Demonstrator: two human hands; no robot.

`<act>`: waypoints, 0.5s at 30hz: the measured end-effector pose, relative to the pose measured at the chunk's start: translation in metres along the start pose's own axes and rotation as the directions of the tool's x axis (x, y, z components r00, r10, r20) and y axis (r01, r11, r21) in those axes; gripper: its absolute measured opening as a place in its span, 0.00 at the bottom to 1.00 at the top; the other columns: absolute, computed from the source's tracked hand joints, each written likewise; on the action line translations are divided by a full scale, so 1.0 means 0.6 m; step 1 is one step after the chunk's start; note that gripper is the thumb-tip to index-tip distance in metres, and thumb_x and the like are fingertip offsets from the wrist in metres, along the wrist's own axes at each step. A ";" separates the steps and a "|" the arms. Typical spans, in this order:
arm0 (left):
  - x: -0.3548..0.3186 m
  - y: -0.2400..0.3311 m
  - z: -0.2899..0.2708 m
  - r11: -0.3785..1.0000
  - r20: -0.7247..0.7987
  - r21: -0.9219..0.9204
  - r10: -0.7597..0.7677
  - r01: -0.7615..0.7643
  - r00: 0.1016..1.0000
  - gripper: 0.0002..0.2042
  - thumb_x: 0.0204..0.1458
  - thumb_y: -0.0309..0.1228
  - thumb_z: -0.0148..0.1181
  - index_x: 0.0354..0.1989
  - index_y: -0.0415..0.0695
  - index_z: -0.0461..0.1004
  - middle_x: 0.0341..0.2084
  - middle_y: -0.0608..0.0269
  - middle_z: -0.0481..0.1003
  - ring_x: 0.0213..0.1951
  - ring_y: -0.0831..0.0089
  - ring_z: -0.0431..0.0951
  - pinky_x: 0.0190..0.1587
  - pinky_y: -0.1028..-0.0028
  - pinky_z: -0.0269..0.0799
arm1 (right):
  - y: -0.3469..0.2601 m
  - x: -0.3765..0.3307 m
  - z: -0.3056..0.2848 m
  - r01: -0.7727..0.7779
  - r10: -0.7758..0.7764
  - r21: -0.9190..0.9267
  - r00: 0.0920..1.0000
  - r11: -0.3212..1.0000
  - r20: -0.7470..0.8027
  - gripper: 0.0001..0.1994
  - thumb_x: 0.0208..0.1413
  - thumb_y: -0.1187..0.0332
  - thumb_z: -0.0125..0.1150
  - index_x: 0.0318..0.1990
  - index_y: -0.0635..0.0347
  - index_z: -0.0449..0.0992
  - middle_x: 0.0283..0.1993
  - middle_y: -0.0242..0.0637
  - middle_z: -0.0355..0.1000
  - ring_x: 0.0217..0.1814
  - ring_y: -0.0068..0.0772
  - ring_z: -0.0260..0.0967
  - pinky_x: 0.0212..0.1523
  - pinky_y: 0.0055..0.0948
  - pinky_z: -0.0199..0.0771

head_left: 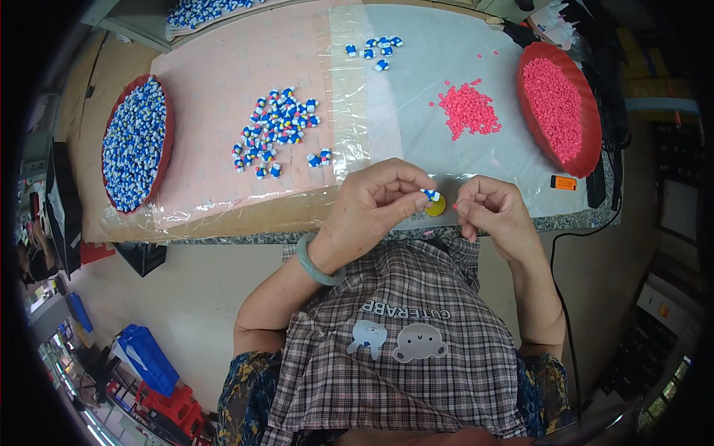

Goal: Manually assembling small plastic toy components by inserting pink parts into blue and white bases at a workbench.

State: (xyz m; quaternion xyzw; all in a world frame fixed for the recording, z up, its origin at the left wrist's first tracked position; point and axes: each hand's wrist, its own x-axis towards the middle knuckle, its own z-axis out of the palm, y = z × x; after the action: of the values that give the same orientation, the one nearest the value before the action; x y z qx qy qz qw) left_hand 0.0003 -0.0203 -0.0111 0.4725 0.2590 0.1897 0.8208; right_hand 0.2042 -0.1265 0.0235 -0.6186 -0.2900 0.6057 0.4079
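Near the table's front edge, my left hand [372, 204] is closed in a pinch on a small blue-and-white figurine [431, 195]. Just to its right, my right hand [494, 210] pinches a tiny pink-red piece [456, 207] between thumb and finger. A short gap separates the two hands. Below the figurine, a round yellow item [436, 207] shows partly behind my left fingertips. Farther back, several blue-and-white figurines [286, 123] lie in a loose group, some with pink spots. A heap of small pink pieces [468, 110] lies on the sheet beyond my right hand.
A red dish [169, 137] full of figurines stands at the left; another red dish [590, 141] of pink pieces stands at the right. Several more figurines [382, 50] lie at the back. An orange-and-black item [564, 183] and a black cable [559, 286] are at the right.
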 end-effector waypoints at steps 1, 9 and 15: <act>0.001 -0.006 0.002 0.996 0.006 0.021 0.086 -0.086 0.996 0.09 0.57 0.17 0.59 0.46 0.32 0.75 0.45 0.58 0.75 0.47 0.75 0.78 0.51 0.76 0.76 | 0.002 -0.002 0.001 0.008 -0.008 0.001 1.000 1.000 -0.004 0.04 0.58 0.73 0.62 0.34 0.62 0.74 0.24 0.30 0.72 0.22 0.16 0.69 0.23 0.18 0.69; 0.003 -0.012 0.017 0.973 -0.033 0.090 0.217 -0.213 0.976 0.10 0.55 0.15 0.60 0.45 0.33 0.74 0.45 0.58 0.72 0.47 0.73 0.78 0.52 0.75 0.76 | 0.016 0.008 0.034 0.170 -0.164 0.179 0.985 0.969 -0.045 0.03 0.61 0.74 0.59 0.36 0.64 0.74 0.26 0.32 0.73 0.23 0.17 0.69 0.22 0.17 0.69; 0.003 -0.011 0.020 0.936 -0.012 0.227 0.278 -0.268 0.961 0.10 0.54 0.15 0.60 0.45 0.34 0.74 0.46 0.58 0.72 0.48 0.73 0.77 0.52 0.75 0.77 | 0.016 0.009 0.036 0.178 -0.169 0.145 0.983 0.973 -0.075 0.03 0.60 0.74 0.60 0.36 0.64 0.74 0.27 0.32 0.73 0.23 0.16 0.69 0.23 0.17 0.70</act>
State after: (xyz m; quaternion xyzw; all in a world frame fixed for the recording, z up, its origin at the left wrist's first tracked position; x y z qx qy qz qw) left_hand 0.0095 -0.0307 -0.0119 0.5890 0.2284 0.2817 0.7222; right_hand 0.1823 -0.1233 0.0139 -0.5766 -0.2833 0.5685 0.5139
